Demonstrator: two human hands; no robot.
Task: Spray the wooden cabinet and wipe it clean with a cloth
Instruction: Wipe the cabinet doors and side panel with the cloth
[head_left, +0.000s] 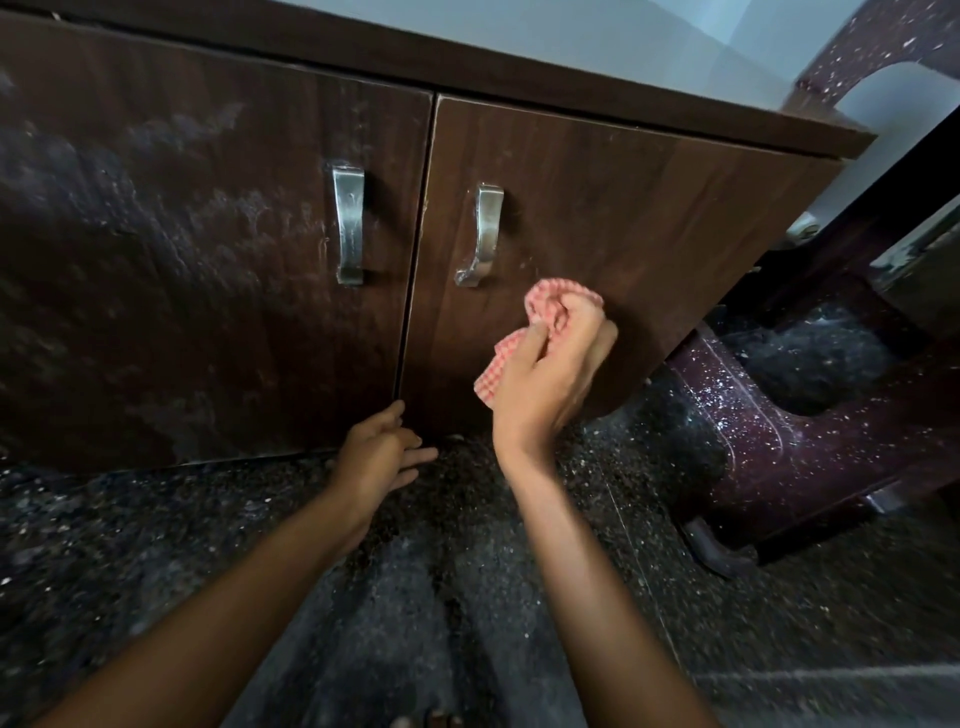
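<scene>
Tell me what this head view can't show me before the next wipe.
1. Cloth: mostly bunched inside the right hand, which hides its contact with the right door.
2. Left door: cut off by the frame's left edge.
3. Left hand: in shadow, so I cannot tell whether its fingers touch the door.
4. Spray bottle: nowhere in the head view.

We seem to be in a home, down at floor level. We see a low wooden cabinet (623, 208) with two laminate doors and curved metal handles (349, 223), standing on a dark speckled stone floor (363, 597). Beside its right edge we find a maroon plastic chair (779, 447), with a pale wall (571, 36) above.
</scene>
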